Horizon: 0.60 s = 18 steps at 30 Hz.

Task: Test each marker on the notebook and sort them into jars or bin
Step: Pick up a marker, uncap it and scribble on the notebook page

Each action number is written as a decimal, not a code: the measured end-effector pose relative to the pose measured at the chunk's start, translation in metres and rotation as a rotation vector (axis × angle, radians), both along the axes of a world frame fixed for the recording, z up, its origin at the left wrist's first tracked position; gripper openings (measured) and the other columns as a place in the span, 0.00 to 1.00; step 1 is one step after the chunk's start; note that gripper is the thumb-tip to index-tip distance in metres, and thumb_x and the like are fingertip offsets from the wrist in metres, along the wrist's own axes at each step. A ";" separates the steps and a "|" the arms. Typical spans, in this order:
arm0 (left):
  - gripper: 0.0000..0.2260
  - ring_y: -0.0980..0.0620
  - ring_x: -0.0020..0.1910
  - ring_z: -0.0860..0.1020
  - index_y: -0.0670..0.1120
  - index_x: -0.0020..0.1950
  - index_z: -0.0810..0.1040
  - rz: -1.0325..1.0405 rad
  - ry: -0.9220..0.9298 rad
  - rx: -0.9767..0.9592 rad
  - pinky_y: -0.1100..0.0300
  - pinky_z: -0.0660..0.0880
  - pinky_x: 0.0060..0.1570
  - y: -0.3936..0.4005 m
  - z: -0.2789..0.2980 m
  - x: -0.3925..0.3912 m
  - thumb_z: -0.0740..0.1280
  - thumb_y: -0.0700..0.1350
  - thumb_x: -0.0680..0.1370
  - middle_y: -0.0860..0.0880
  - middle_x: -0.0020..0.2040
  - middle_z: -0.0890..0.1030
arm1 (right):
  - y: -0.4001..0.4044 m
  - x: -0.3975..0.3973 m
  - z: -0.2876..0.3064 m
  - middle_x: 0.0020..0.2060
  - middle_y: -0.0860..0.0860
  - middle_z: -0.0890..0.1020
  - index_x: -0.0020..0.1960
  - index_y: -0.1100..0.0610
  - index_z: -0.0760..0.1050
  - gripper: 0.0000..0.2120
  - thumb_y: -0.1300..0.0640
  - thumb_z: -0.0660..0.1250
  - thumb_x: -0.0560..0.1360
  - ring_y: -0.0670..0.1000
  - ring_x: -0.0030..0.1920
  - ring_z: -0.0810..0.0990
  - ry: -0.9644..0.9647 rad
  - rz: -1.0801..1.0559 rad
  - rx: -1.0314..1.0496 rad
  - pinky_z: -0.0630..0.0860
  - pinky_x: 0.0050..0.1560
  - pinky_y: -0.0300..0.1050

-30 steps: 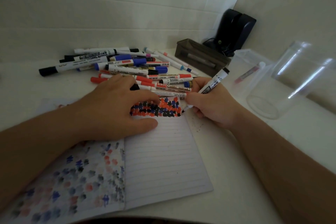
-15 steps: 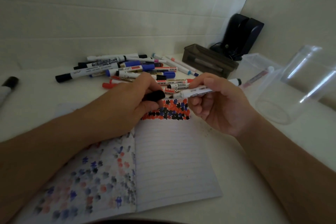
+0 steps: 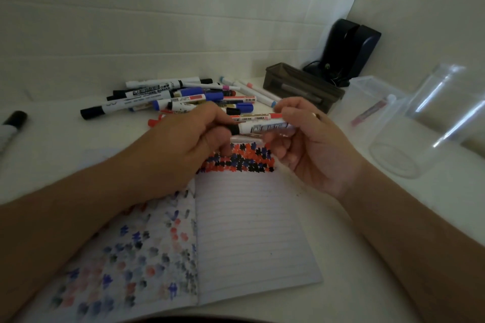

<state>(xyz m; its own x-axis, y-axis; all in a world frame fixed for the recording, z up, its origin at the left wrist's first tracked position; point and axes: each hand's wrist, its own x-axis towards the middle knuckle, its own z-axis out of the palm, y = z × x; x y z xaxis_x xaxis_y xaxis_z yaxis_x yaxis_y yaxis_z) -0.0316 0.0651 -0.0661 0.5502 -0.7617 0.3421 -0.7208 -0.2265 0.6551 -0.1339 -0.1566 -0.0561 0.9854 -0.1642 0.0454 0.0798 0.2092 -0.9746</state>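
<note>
At 9 o'clock, frame edge cuts a stray black-capped marker (image 3: 10, 127), only the cap end shows. Pile of markers (image 3: 181, 98) at 11 o'clock on the white table (image 3: 393, 244), near edge hidden behind both hands. Left hand (image 3: 183, 149) at centre, fingers curled round the black cap (image 3: 233, 129) of the held marker (image 3: 265, 128); cap mostly buried in the fingers, can't tell if it's fully seated. Held marker lies level above the notebook's top edge, white barrel, black label print, text blurred. Right hand (image 3: 307, 147) at 2 o'clock pinches the barrel, tail end hidden in the palm. Notebook (image 3: 249, 231) open below, 6 o'clock: left page faded blotches, part under the left forearm; right page has a dense red, blue and black band up top. Dark bin (image 3: 301, 85) at 1 o'clock. Clear jars (image 3: 420, 123) at 3 o'clock, walls hard to trace, right one cut off
</note>
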 end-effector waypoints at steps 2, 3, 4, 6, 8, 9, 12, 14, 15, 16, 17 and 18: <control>0.15 0.45 0.37 0.79 0.56 0.54 0.76 -0.013 0.038 -0.097 0.43 0.77 0.40 0.001 0.003 -0.003 0.52 0.60 0.82 0.54 0.42 0.84 | 0.002 -0.002 0.005 0.37 0.59 0.85 0.49 0.56 0.76 0.03 0.61 0.67 0.82 0.51 0.28 0.78 -0.050 -0.125 -0.042 0.75 0.27 0.38; 0.15 0.43 0.37 0.79 0.55 0.54 0.76 -0.015 0.055 -0.116 0.41 0.78 0.40 0.001 0.004 -0.005 0.52 0.59 0.83 0.54 0.41 0.83 | 0.005 -0.003 0.009 0.37 0.59 0.85 0.49 0.57 0.77 0.02 0.61 0.68 0.80 0.51 0.29 0.79 -0.074 -0.158 -0.086 0.77 0.28 0.39; 0.15 0.44 0.37 0.78 0.55 0.54 0.75 -0.010 0.079 -0.117 0.42 0.78 0.41 0.000 0.006 -0.007 0.52 0.59 0.83 0.53 0.40 0.82 | 0.008 -0.005 0.013 0.38 0.58 0.85 0.49 0.58 0.77 0.01 0.60 0.69 0.79 0.52 0.30 0.80 -0.091 -0.174 -0.133 0.78 0.30 0.40; 0.16 0.50 0.36 0.76 0.57 0.55 0.75 0.018 0.120 -0.077 0.47 0.77 0.41 -0.002 0.013 -0.012 0.51 0.62 0.81 0.52 0.39 0.79 | 0.016 -0.012 0.024 0.40 0.58 0.86 0.50 0.59 0.78 0.04 0.59 0.68 0.79 0.51 0.33 0.81 -0.079 -0.172 -0.241 0.80 0.35 0.42; 0.17 0.57 0.36 0.74 0.58 0.56 0.75 0.036 0.082 0.017 0.54 0.75 0.40 -0.001 0.024 -0.017 0.52 0.63 0.80 0.52 0.41 0.78 | 0.023 -0.023 0.035 0.42 0.57 0.87 0.51 0.58 0.78 0.05 0.56 0.67 0.81 0.52 0.34 0.81 -0.044 -0.158 -0.359 0.80 0.39 0.47; 0.15 0.59 0.35 0.74 0.58 0.57 0.75 0.022 0.047 0.067 0.57 0.74 0.39 -0.001 0.031 -0.020 0.52 0.62 0.81 0.53 0.41 0.77 | 0.025 -0.032 0.040 0.41 0.56 0.87 0.51 0.58 0.78 0.06 0.55 0.66 0.82 0.53 0.34 0.80 -0.040 -0.156 -0.395 0.77 0.39 0.50; 0.09 0.60 0.33 0.72 0.60 0.57 0.74 -0.077 -0.003 0.098 0.62 0.72 0.34 -0.006 0.054 -0.049 0.56 0.57 0.84 0.56 0.39 0.76 | 0.027 -0.079 0.045 0.34 0.55 0.83 0.52 0.57 0.77 0.07 0.54 0.64 0.84 0.53 0.31 0.77 -0.098 -0.212 -0.392 0.72 0.35 0.47; 0.08 0.61 0.34 0.72 0.61 0.59 0.75 -0.152 -0.092 0.056 0.67 0.69 0.35 -0.015 0.065 -0.086 0.57 0.54 0.84 0.62 0.39 0.76 | 0.030 -0.128 0.037 0.34 0.55 0.81 0.49 0.56 0.77 0.08 0.52 0.65 0.82 0.52 0.30 0.76 -0.167 -0.299 -0.381 0.71 0.32 0.42; 0.08 0.62 0.35 0.73 0.61 0.61 0.75 -0.192 -0.170 0.046 0.69 0.68 0.36 -0.023 0.065 -0.108 0.59 0.52 0.84 0.64 0.38 0.76 | 0.031 -0.155 0.030 0.34 0.56 0.82 0.49 0.56 0.78 0.08 0.51 0.66 0.80 0.53 0.30 0.76 -0.200 -0.340 -0.357 0.71 0.31 0.40; 0.10 0.63 0.38 0.74 0.59 0.63 0.75 -0.232 -0.231 0.045 0.70 0.67 0.37 -0.031 0.061 -0.132 0.60 0.50 0.84 0.64 0.38 0.76 | 0.032 -0.184 0.024 0.34 0.56 0.82 0.48 0.54 0.79 0.08 0.50 0.66 0.77 0.53 0.30 0.77 -0.227 -0.376 -0.327 0.71 0.31 0.40; 0.10 0.64 0.40 0.74 0.58 0.65 0.76 -0.273 -0.260 0.050 0.71 0.67 0.38 -0.040 0.055 -0.155 0.61 0.50 0.85 0.63 0.38 0.76 | 0.032 -0.211 0.017 0.34 0.56 0.82 0.47 0.52 0.80 0.06 0.50 0.67 0.76 0.54 0.31 0.77 -0.244 -0.418 -0.308 0.71 0.31 0.41; 0.10 0.64 0.42 0.75 0.57 0.65 0.75 -0.315 -0.255 0.058 0.71 0.66 0.39 -0.049 0.046 -0.178 0.61 0.50 0.84 0.64 0.39 0.76 | 0.031 -0.238 0.009 0.34 0.56 0.82 0.46 0.50 0.80 0.05 0.51 0.67 0.76 0.54 0.31 0.78 -0.246 -0.471 -0.305 0.72 0.32 0.41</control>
